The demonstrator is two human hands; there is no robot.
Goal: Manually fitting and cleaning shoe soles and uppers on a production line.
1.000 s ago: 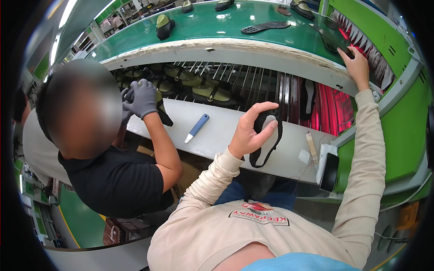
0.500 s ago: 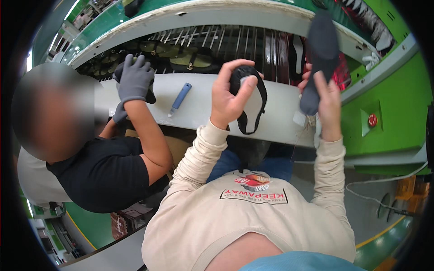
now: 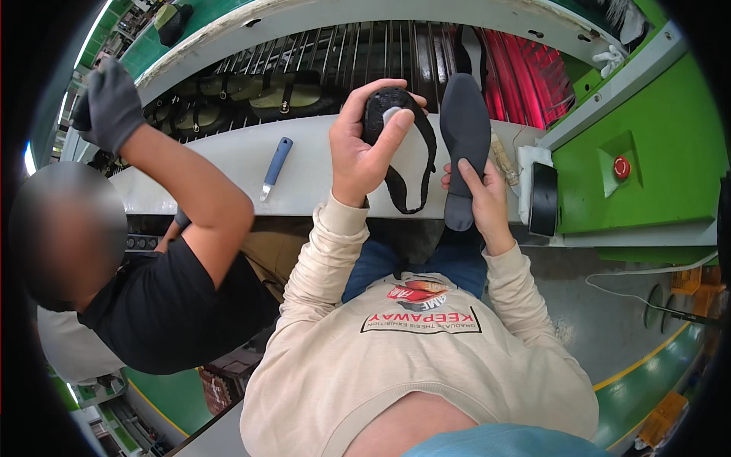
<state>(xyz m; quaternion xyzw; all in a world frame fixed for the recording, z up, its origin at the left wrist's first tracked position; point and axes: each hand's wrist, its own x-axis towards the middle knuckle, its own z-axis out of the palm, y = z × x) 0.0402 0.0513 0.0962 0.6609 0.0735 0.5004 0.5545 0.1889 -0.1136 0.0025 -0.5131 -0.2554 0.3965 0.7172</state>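
The left hand (image 3: 358, 156) was clamped round the rounded black end of a shoe piece (image 3: 375, 114), its thumb pressed over a small pale patch, while the piece's strap looped toward the wearer. The right hand (image 3: 487, 194) had its grip closed on a dark sole (image 3: 464, 126) near the narrow heel, thumb across the visible face and fingers behind. Holding the two well seemed to call for a firm but light pinch — thumb low on the sole, most of its broad face left uncovered, and the loose strap kept from catching its edge. The sole was held up over the white bench (image 3: 304, 190), just to the right of the strap, heel end reaching about the bench's near edge. Its long axis ran away from the wearer, with the wide toe end pointing out toward the metal rollers (image 3: 350, 53) and the heel toward the lap. The shoe piece lay roughly alongside — rounded end outward, loop inward. A blue-handled tool (image 3: 279, 158) rested on the bench, left of both hands.
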